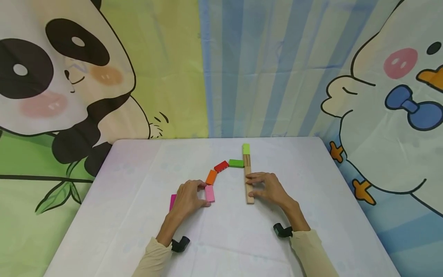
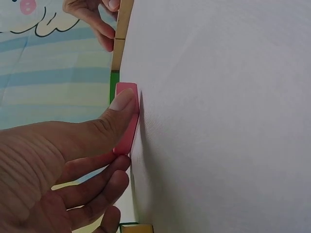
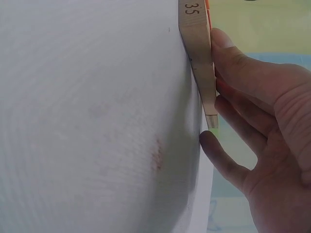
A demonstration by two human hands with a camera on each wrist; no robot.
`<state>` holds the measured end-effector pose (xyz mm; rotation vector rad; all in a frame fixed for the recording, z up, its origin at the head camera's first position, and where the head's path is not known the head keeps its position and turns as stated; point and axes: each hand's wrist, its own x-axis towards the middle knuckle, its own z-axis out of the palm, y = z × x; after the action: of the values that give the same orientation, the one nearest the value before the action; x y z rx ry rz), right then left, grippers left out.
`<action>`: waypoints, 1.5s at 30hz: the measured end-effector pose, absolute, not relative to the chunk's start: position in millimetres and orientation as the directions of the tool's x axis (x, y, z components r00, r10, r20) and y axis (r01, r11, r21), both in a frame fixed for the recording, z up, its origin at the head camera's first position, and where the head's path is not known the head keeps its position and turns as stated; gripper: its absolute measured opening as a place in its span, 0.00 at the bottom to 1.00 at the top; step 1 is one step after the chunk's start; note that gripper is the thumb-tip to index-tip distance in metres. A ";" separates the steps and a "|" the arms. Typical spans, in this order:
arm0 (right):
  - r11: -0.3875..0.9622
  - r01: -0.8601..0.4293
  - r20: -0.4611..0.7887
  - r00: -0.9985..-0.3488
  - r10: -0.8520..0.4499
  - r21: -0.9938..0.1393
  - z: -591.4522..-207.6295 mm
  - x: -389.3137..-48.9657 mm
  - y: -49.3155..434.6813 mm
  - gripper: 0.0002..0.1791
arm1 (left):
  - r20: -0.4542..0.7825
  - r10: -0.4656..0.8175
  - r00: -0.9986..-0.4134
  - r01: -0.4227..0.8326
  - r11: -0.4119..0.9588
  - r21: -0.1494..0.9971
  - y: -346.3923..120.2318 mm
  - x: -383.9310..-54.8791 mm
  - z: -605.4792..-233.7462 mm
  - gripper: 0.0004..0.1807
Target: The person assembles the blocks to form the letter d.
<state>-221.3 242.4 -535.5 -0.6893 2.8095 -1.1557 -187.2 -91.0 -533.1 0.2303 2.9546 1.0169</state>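
A pink block [image 1: 209, 193] lies flat on the table, with the thumb of my left hand [image 1: 188, 197] at its near end and the fingers at its far end, pinching it lengthwise. In the left wrist view the thumb covers part of this pink block [image 2: 127, 131]. My right hand [image 1: 268, 188] rests its fingertips and thumb along the right side of a straight row of plain wooden blocks [image 1: 248, 184]. The right wrist view shows the number 35 on the end of the nearest wooden block [image 3: 197, 29], with the thumb against its side.
From the pink block an orange block [image 1: 211, 177], a red block [image 1: 221, 166] and a green block [image 1: 236, 163] curve up to the wooden row. A light green block [image 1: 246, 149] tops that row. A magenta block [image 1: 172, 201] sits partly hidden behind the left hand.
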 end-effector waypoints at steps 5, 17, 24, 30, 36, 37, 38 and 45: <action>0.633 -0.383 0.127 -0.903 -0.410 -0.673 -536.7 -220.8 240.7 0.25 | 0.050 0.144 -0.988 0.144 0.775 0.616 -93.0 -185.2 -535.0 0.34; 0.649 -0.390 0.139 -0.904 -0.404 -0.653 -533.6 -222.0 240.5 0.25 | 0.120 0.161 -0.980 0.201 0.813 0.547 -109.2 -182.5 -522.6 0.41; 0.647 -0.402 0.153 -0.901 -0.407 -0.648 -531.6 -222.9 241.8 0.25 | 0.119 0.095 -0.988 0.145 0.822 0.550 -160.5 -172.0 -501.4 0.34; 0.648 -0.397 0.136 -0.900 -0.414 -0.650 -532.1 -221.1 239.7 0.25 | 0.094 0.103 -0.990 0.138 0.820 0.555 -193.5 -155.0 -502.6 0.34; 0.644 -0.400 0.143 -0.899 -0.414 -0.652 -533.9 -221.0 240.8 0.25 | 0.059 0.138 -0.989 0.148 0.829 0.540 -198.2 -147.6 -508.8 0.40; 0.642 -0.398 0.140 -0.899 -0.415 -0.655 -534.3 -221.2 240.7 0.25 | 0.052 0.131 -0.990 0.138 0.830 0.540 -198.3 -146.8 -509.2 0.38; 0.640 -0.396 0.137 -0.899 -0.415 -0.658 -534.7 -221.3 240.7 0.25 | 0.044 0.123 -0.991 0.127 0.830 0.543 -198.3 -146.3 -509.5 0.36; 0.640 -0.399 0.142 -0.899 -0.415 -0.657 -532.6 -221.9 241.1 0.25 | 0.044 0.092 -0.995 0.101 0.825 0.556 -200.9 -148.4 -509.1 0.33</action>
<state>-221.9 241.1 -532.6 -0.7015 2.8241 -1.1228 -148.4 -200.9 -509.1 0.1592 3.0153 0.9200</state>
